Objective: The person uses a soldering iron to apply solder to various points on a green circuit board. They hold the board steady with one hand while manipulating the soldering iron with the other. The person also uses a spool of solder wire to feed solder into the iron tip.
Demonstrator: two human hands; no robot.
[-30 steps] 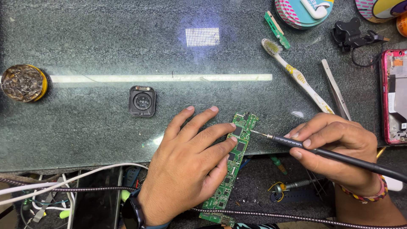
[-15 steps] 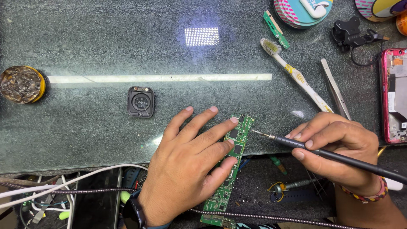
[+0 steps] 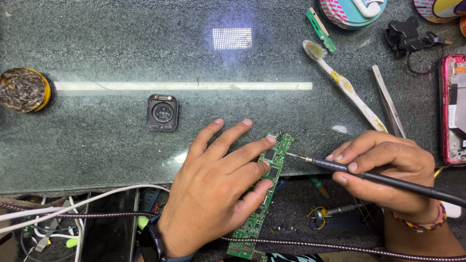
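Observation:
A long narrow green circuit board [image 3: 266, 191] lies slanted across the front edge of a dark glass worktop [image 3: 121, 58]. My left hand [image 3: 218, 187] lies flat beside it, fingertips pressing on its left edge to pin it down. My right hand [image 3: 388, 170] grips a black soldering iron [image 3: 369, 175] like a pen; its thin metal tip touches the upper right edge of the board. A dark watch sits on my left wrist and a beaded band on my right.
A small square black watch body [image 3: 162, 112] lies left of the board. A round tin of brass wool [image 3: 23, 90] sits far left. A worn toothbrush [image 3: 345, 86], tweezers [image 3: 388, 102], a red-framed phone [image 3: 454, 109] and cables [image 3: 73, 206] lie around.
The view has drifted slightly, so the things on the glass sit a little left and down. Both hands hold the same pose, with the iron tip still at the board.

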